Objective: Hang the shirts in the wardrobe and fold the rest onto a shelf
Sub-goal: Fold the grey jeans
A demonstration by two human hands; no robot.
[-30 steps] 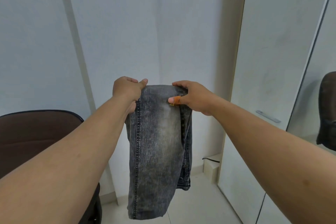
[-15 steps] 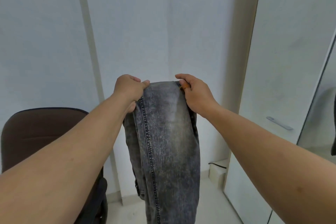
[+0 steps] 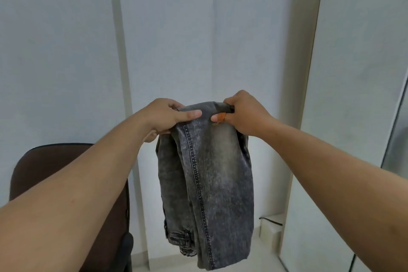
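Observation:
A pair of grey washed jeans (image 3: 212,174) hangs folded over in the air in front of me, the doubled legs drooping toward the floor. My left hand (image 3: 167,117) grips the left end of the top fold, thumb laid across the front of the cloth. My right hand (image 3: 242,115) grips the right end of the same fold, with an orange band on its thumb. Both arms are stretched out at about the same height. The white wardrobe door (image 3: 353,117) stands closed at the right.
A dark brown chair (image 3: 55,168) stands low at the left, under my left forearm. White wall panels fill the background. A small white box (image 3: 270,231) with a black cable sits on the floor by the wardrobe's foot. A mirrored panel (image 3: 397,139) edges the far right.
The jeans now hang shorter, folded up so their lower end shows above the floor. My hands stay on the top fold, and my right thumb is back on the front of the cloth.

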